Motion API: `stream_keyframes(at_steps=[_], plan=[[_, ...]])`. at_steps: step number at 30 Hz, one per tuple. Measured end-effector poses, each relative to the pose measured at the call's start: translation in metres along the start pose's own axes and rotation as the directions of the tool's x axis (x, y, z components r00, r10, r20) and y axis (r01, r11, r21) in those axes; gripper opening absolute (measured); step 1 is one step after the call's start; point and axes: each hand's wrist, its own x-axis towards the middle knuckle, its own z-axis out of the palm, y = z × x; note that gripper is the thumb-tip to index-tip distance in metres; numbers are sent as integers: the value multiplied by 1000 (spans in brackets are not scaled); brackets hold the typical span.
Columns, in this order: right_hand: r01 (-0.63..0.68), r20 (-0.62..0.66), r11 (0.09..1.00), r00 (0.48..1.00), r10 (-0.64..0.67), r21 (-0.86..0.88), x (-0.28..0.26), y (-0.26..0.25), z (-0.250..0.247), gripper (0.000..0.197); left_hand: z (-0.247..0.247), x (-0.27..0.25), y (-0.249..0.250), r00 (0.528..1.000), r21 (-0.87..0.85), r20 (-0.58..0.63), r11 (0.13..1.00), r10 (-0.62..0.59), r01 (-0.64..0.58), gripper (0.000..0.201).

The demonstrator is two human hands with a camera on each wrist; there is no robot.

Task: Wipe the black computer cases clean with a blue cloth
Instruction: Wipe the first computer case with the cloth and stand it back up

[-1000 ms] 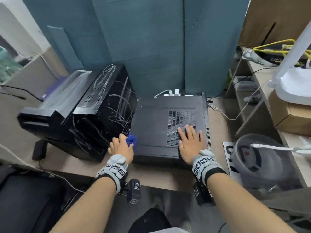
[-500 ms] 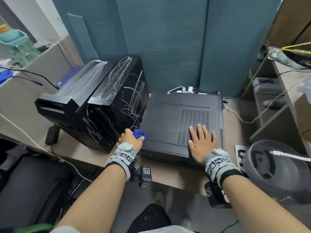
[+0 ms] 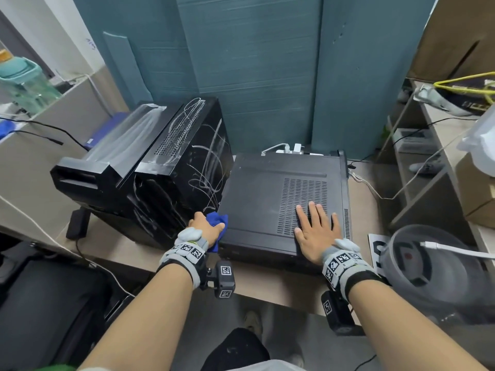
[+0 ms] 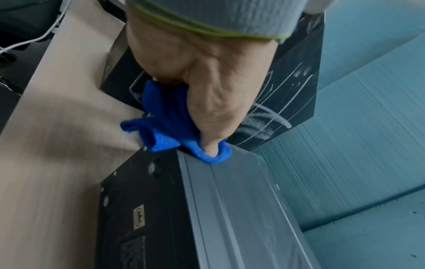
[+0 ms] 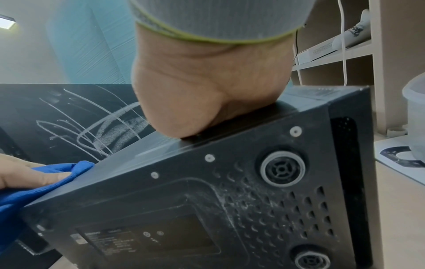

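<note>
A flat black computer case (image 3: 262, 194) lies on its side on the desk. My right hand (image 3: 314, 228) rests flat on its vented top, fingers straight. My left hand (image 3: 205, 227) grips a crumpled blue cloth (image 3: 218, 219) against the case's near left corner; the left wrist view has the thumb pressing the blue cloth (image 4: 174, 131) onto the flat case's edge (image 4: 230, 200). In the right wrist view the blue cloth (image 5: 34, 183) sits at that corner of the flat case (image 5: 207, 209). To the left stands an upright black case (image 3: 192, 167) scrawled with white marks.
Another black unit (image 3: 88, 170) with plastic film stands left of the marked case. A clear plastic container (image 3: 428, 266) with a white cable sits at the desk's right. Shelves (image 3: 428, 162) with cables rise on the right. A teal partition (image 3: 254, 70) stands behind.
The head view has shifted left and closer. My left hand with the cloth stays at the flat case's near left corner; my right hand stays flat on the vent.
</note>
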Motion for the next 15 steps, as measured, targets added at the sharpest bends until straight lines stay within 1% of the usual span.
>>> stream_keyframes(at_steps=[2, 4, 7, 9, 10, 12, 13, 15], plan=[[4, 2, 1000, 1000, -4, -2, 0, -1, 1, 63, -2, 2, -2, 999, -4, 19, 1000, 25, -25, 72], [5, 2, 1000, 1000, -5, -1, 1, 1, 2, 64, -2, 2, 4, 999, 42, -12, 998, 43, -43, 66], [9, 18, 1000, 1000, -9, 4, 2, 1, 0, 64, 0, -6, 15, 986, 65, -162, 998, 37, -27, 46], [13, 33, 1000, 999, -13, 8, 2, 0, -1, 65, 5, -9, 16, 955, 59, -290, 997, 58, -43, 35], [15, 38, 1000, 999, -15, 6, 2, 0, -1, 65, 9, -11, 16, 936, 72, -336, 994, 105, -85, 31], [11, 52, 1000, 999, -11, 1, 2, 3, -1, 65, 20, -16, 21, 882, 125, -388, 963, 267, -237, 24], [13, 56, 1000, 998, -13, 1, 2, 3, -1, 65, 28, -23, 26, 849, 155, -384, 932, 364, -329, 22], [10, 51, 1000, 999, -10, 4, 2, 1, 1, 65, 49, -43, 43, 764, 170, -310, 823, 566, -542, 20]])
